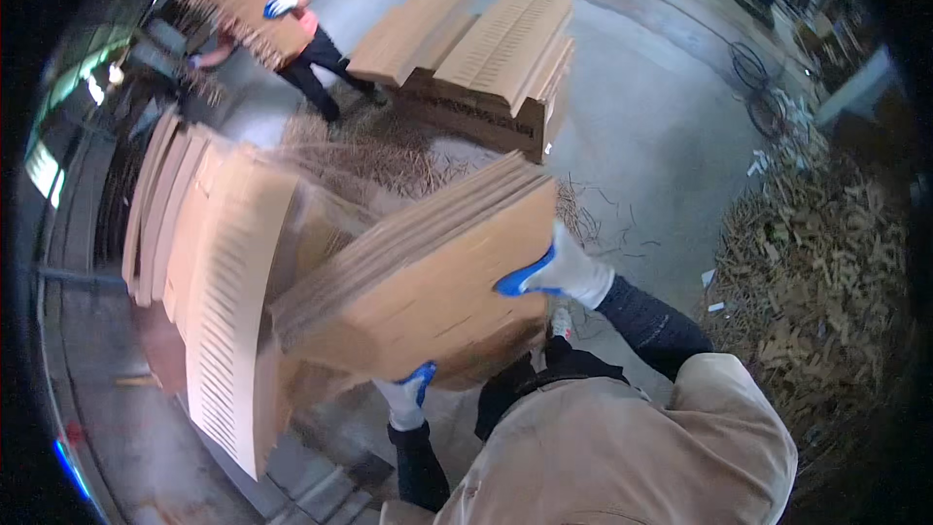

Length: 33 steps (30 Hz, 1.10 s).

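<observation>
— Where's the cardboard stack (437, 287)?
— Up in both hands, tilted, right of the slotted sheets (228, 282)!
— Grip?
— Left hand (406, 397) clamps its lower edge, right hand (571, 274) its right end!

Cardboard stack (437, 282) between gloved hands (581, 274)

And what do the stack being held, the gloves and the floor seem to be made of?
Stack: probably cardboard, matt brown, with broad flat faces and layered edges; blur hides any fluting.

Right glove and left glove: seemingly white fabric with a blue coating, perhaps rubber, given the solid blue patches.

Floor: likely concrete, being grey and hard-looking with a dull sheen.
</observation>
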### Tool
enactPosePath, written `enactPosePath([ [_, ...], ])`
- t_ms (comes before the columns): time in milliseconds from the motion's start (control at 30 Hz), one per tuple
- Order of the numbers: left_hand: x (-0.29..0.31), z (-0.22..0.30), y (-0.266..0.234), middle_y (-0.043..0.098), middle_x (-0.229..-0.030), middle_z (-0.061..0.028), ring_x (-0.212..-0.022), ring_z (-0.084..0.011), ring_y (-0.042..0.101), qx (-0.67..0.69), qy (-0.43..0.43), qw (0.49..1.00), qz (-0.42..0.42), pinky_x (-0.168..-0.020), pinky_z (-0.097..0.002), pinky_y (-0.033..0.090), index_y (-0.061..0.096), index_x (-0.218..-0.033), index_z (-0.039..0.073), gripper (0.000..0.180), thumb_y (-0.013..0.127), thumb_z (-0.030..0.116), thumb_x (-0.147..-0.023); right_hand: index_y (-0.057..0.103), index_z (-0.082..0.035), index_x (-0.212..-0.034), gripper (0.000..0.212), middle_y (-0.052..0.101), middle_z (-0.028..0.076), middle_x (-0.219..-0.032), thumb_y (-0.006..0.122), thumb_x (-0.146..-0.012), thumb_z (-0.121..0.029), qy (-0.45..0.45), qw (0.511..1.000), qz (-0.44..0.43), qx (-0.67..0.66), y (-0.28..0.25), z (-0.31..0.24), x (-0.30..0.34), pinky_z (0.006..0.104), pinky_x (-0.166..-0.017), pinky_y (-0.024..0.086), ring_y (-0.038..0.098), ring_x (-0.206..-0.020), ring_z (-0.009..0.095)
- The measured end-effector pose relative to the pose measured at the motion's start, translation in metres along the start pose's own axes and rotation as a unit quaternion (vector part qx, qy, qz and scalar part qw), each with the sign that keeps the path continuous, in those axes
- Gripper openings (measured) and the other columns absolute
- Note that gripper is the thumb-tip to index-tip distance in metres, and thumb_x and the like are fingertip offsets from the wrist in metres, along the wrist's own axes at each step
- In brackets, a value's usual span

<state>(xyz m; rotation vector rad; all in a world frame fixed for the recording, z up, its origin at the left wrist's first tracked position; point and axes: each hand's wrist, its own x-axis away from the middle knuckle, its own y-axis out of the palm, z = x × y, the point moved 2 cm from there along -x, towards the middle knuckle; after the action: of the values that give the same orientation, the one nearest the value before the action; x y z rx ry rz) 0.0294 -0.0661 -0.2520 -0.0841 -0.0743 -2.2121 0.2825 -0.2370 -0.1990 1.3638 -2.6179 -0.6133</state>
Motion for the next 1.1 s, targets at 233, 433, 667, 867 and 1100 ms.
enactPosePath([
  [233, 0.029, 0.001, -0.028, 0.058, -0.101, -0.0107, -0.085, -0.0204, 0.059, -0.066, 0.018, 0.996, 0.051, -0.074, -0.0308, 0.048, 0.048, -0.114, -0.001, 0.056, 0.067, 0.005, -0.062, 0.053, 0.000, -0.115, 0.060, 0.063, 0.004, -0.101, 0.082, -0.063, -0.007, -0.046, 0.998, -0.044, 0.005, 0.010, 0.000, 0.005, 0.0271, -0.085, 0.046, 0.056, -0.094, 0.009],
  [433, 0.034, 0.074, -0.006, 0.047, -0.119, -0.0122, -0.101, -0.0196, 0.051, 0.028, 0.112, 0.985, 0.131, -0.082, -0.0303, 0.043, 0.035, -0.127, 0.002, 0.057, 0.057, 0.010, -0.075, 0.054, 0.000, -0.107, 0.055, 0.063, 0.002, -0.092, 0.084, -0.062, -0.013, -0.067, 0.994, -0.074, 0.045, 0.006, 0.009, 0.008, 0.0256, -0.073, 0.048, 0.056, -0.082, 0.007],
  [667, 0.042, 0.092, 0.054, 0.052, -0.108, -0.0111, -0.087, -0.0169, 0.055, -0.023, 0.126, 0.987, 0.100, -0.073, -0.0266, 0.048, 0.036, -0.125, 0.000, 0.058, 0.060, 0.003, -0.072, 0.056, 0.001, -0.106, 0.058, 0.065, 0.007, -0.091, 0.085, -0.060, -0.022, -0.119, 0.986, -0.031, 0.116, -0.019, 0.003, 0.021, 0.0261, -0.073, 0.048, 0.059, -0.080, 0.010],
  [867, 0.021, 0.082, 0.081, 0.051, -0.115, -0.0147, -0.100, -0.0214, 0.053, -0.013, 0.123, 0.989, 0.084, -0.090, -0.0355, 0.043, 0.036, -0.124, -0.005, 0.059, 0.060, 0.003, -0.071, 0.055, 0.002, -0.109, 0.063, 0.067, 0.012, -0.095, 0.085, -0.060, -0.023, -0.148, 0.978, 0.050, 0.141, -0.045, -0.002, 0.020, 0.0296, -0.076, 0.049, 0.063, -0.085, 0.015],
  [1100, -0.007, 0.071, 0.129, 0.060, -0.101, -0.0149, -0.083, -0.0194, 0.060, -0.040, 0.206, 0.969, 0.128, -0.077, -0.0332, 0.053, 0.051, -0.111, -0.010, 0.050, 0.070, -0.008, -0.065, 0.054, 0.002, -0.103, 0.058, 0.066, 0.017, -0.090, 0.084, -0.058, -0.020, -0.200, 0.924, 0.216, 0.244, -0.044, 0.005, 0.029, 0.0313, -0.072, 0.051, 0.067, -0.084, 0.026],
])
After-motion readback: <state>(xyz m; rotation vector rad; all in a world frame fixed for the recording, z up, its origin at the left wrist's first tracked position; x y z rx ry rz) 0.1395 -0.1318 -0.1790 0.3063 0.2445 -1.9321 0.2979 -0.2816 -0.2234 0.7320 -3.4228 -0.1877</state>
